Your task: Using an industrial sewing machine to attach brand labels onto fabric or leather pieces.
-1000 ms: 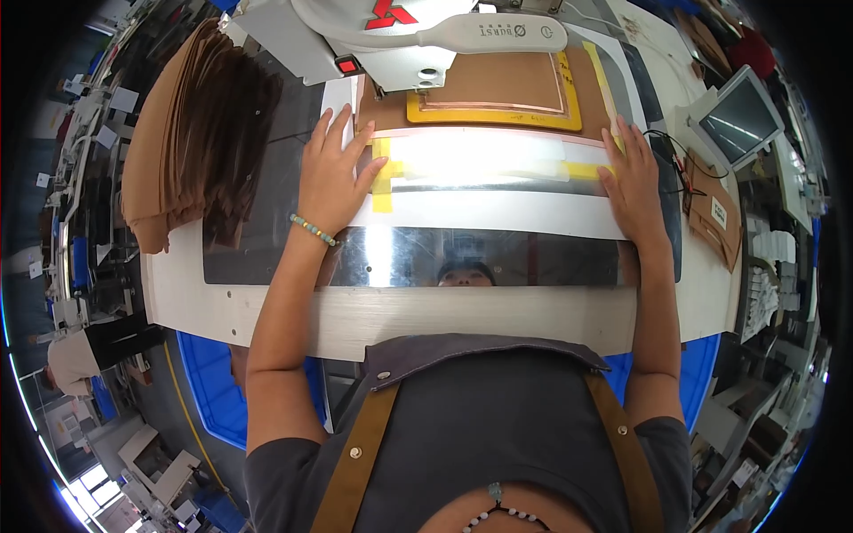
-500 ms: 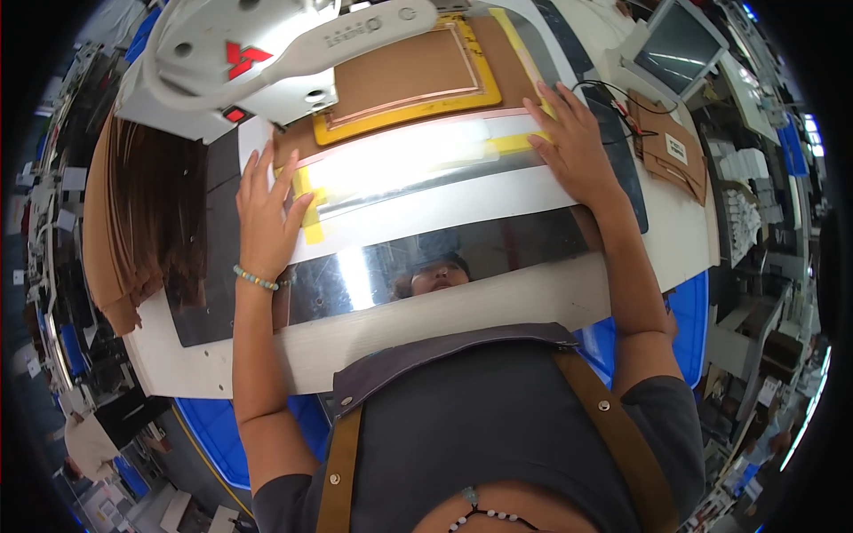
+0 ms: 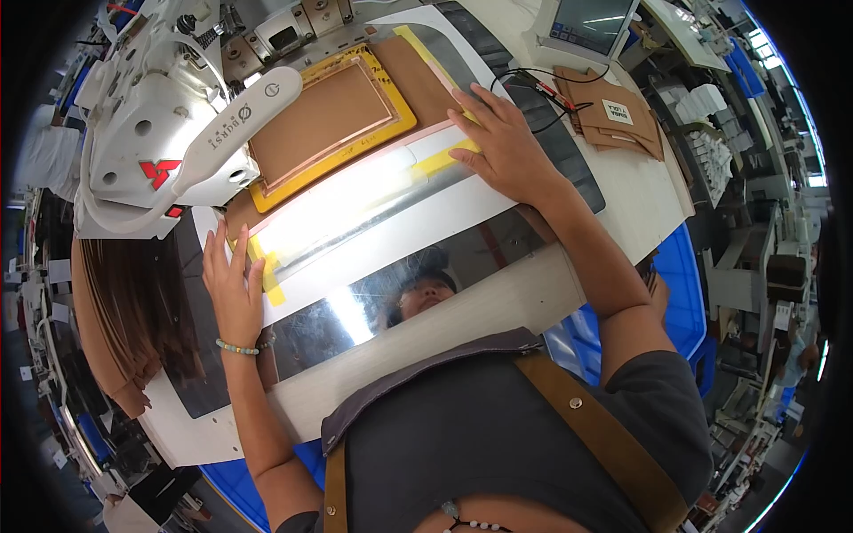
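Resting left hand (image 3: 234, 289), open, on white sheet (image 3: 382, 253) near brown stack (image 3: 115, 311) at worktop's (image 3: 426, 339) left edge; right hand (image 3: 506, 147), also open, at yellow tape (image 3: 430, 166) toward right edge.

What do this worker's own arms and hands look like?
The left grip and right grip are plain human hands without gloves. A bracelet of small pale green and yellowish beads circles the left wrist. The arms are bare below short, dark grey sleeves.
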A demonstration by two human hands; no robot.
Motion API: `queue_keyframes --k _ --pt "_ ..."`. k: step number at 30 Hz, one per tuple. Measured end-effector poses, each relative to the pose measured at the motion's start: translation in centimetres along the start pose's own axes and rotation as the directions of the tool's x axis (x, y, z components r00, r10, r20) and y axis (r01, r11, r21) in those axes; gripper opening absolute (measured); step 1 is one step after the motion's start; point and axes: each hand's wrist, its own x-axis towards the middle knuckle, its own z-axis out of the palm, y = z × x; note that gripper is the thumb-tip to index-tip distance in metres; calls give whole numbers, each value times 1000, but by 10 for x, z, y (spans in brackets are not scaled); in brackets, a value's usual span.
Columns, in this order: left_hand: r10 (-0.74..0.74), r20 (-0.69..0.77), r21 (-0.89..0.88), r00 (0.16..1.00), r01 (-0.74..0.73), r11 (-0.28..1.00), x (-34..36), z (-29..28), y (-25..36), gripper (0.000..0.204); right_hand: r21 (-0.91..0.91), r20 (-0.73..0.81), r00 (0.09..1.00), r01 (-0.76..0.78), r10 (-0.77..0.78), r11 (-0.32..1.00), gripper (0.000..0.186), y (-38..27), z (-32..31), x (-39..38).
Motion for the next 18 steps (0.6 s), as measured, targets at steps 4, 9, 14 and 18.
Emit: queue_keyframes --k 4,9,14,18 --pt "5 -31 -20 1000 -5 1000 1 1 1 53 34 -26 999 24 -23 999 59 4 3 -1" --pt "24 -18 -32 1000 -24 999 3 0 1 52 34 -60 998 14 -12 999 59 6 1 -5" --pt "64 -33 -20 997 -65 998 0 3 -6 52 47 -85 996 16 -12 999 58 7 11 -2" --pt "76 -41 -30 996 -77 997 -2 7 -10 52 34 -269 958 -93 98 995 42 42 -30 -1"
